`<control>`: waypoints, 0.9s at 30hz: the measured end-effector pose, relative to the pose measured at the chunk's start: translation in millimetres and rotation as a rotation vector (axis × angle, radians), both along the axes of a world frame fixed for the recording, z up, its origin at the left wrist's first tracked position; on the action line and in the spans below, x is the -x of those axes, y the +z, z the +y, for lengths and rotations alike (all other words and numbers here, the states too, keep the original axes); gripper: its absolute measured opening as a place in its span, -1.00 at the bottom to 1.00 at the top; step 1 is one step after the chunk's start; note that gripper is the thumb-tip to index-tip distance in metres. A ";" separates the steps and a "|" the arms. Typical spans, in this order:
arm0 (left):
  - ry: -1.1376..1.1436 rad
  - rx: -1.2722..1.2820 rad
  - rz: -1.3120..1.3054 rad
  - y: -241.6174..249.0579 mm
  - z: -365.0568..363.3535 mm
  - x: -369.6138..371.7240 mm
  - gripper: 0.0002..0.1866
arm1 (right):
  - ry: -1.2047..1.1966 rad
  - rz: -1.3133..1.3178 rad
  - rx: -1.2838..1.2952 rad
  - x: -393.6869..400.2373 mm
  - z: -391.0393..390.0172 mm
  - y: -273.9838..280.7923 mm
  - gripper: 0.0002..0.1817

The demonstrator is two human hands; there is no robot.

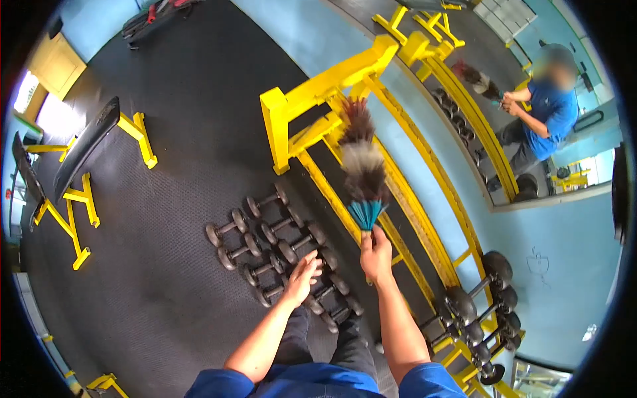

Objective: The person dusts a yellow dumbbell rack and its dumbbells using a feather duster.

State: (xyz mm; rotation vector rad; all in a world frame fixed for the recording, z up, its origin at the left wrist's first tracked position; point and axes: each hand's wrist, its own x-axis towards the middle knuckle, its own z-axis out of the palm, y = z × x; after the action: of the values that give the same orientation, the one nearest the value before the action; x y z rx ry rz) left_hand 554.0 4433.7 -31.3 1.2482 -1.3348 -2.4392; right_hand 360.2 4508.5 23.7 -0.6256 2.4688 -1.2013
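Note:
A feather duster [364,169] with brown, grey and reddish feathers and a teal collar is held upright in my right hand [377,255], fingers wrapped round its handle. Its feathers overlap the yellow dumbbell rack [318,136] in this view. My left hand [303,278] is held out in front of me with nothing in it, fingers loosely extended. Below and around it, several dark dumbbells [231,227] lie in a cluster on the black floor, close to my feet.
More dumbbells [496,268] rest on the rack's near end at right. A wall mirror [494,119] reflects a person in blue. Yellow-framed benches with black pads [87,149] stand at left on the textured rubber floor [179,159]. Red and black equipment [156,16] lies at the far wall.

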 end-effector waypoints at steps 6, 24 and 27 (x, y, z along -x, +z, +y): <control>-0.061 -0.023 -0.007 -22.9 -1.8 -17.0 -0.44 | 0.009 -0.171 -0.194 -103.2 100.2 -12.3 -0.60; -0.200 -0.160 -0.188 5.2 88.5 -30.2 -0.73 | 0.074 -0.274 -0.357 -220.7 281.0 0.9 -0.64; -0.353 -0.163 -0.141 11.6 116.9 -41.2 -0.77 | -0.083 -0.276 -0.475 -247.5 315.8 -1.4 -0.66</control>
State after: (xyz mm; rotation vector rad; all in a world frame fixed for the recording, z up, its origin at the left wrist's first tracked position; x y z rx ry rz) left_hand 595.2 4550.6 -19.7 1.3441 -1.5358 -2.7922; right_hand 607.7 4824.3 22.3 -0.2117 2.4256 -0.6309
